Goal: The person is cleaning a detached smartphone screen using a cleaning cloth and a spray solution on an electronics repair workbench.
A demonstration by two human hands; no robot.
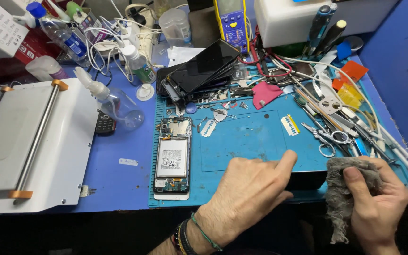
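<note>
My left hand presses flat on a black phone; right hand grips a grey rag beside it on the blue mat

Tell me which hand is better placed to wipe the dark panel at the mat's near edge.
Probably the right hand: it already grips the grey cloth, right beside the dark panel. The left hand lies flat on the panel, pinning it, with its fingers holding nothing.
</note>
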